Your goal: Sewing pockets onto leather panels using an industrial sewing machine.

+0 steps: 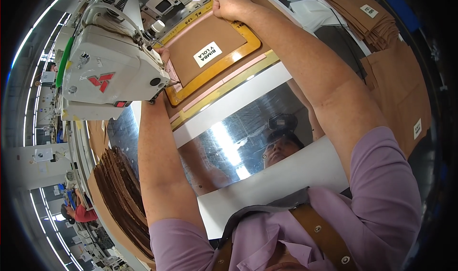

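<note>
A yellow rectangular frame [217, 72], like a sewing template, lies around a brown panel [229, 34] with a white label [208, 54]. My right hand [231, 5] is closed, its curled fingers at the frame's far right corner. On the other side, the sewing machine head [102, 70] covers most of my left hand [164, 56]. Only a bit of its fingers shows, beside the frame's left side, and their grip is hidden. The machine's needle area is close to the frame's near left corner. Pink strips line parts of the frame's inner edge.
Stacked brown pieces [119, 194] stand at lower left. More brown panels lie at right [393, 89] and far right [362, 15]. In front of me a shiny metal plate [248, 132] borders white sheeting [276, 180]. Another person in red [86, 213] sits far off at left.
</note>
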{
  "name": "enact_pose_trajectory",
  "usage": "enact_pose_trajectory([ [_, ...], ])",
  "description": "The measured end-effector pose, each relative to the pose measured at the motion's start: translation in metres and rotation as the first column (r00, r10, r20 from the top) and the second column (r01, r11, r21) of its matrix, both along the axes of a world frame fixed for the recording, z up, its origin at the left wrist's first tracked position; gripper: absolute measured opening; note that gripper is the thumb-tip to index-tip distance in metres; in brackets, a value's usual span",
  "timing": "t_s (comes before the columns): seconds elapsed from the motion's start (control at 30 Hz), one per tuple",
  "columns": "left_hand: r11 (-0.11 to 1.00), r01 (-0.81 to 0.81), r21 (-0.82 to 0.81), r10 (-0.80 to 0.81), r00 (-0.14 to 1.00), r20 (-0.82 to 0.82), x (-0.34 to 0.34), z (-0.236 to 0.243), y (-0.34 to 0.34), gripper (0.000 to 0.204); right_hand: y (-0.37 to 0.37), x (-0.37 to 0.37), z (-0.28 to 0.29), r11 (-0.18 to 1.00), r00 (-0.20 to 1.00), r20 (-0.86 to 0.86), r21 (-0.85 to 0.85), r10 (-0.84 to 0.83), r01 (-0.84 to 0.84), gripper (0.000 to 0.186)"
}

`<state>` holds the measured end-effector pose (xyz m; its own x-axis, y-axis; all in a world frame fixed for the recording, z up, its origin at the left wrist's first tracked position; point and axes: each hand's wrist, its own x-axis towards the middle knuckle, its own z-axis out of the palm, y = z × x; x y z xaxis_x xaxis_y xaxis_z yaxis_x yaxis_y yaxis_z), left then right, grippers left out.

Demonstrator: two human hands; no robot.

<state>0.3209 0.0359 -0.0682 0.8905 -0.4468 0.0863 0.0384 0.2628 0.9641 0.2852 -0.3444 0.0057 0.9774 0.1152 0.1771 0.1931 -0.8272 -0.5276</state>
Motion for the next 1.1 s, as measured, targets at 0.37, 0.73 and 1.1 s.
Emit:
enact_pose_trajectory([
  [0.37,0.902,-0.257,0.347,0.224,0.965,0.134,-0.016,0.015,-0.014,0.021,0.024,-0.021,-0.007,0.872,0.894,0.401,-0.488,0.202,0.022,0.014],
  [0.73,0.829,-0.074,0.555,0.182,0.973,-0.142,-0.019,0.061,-0.009,0.011,0.083,-0.067,-0.007,0.819,0.845,0.190,-0.421,0.499,-0.389,0.046],
  [1.1,0.424,-0.796,0.433,-0.230,0.368,0.901,-0.101,0.037,-0.056,0.025,0.098,-0.079,0.000,0.812,0.885,0.204,-0.520,0.419,-0.265,0.053],
])
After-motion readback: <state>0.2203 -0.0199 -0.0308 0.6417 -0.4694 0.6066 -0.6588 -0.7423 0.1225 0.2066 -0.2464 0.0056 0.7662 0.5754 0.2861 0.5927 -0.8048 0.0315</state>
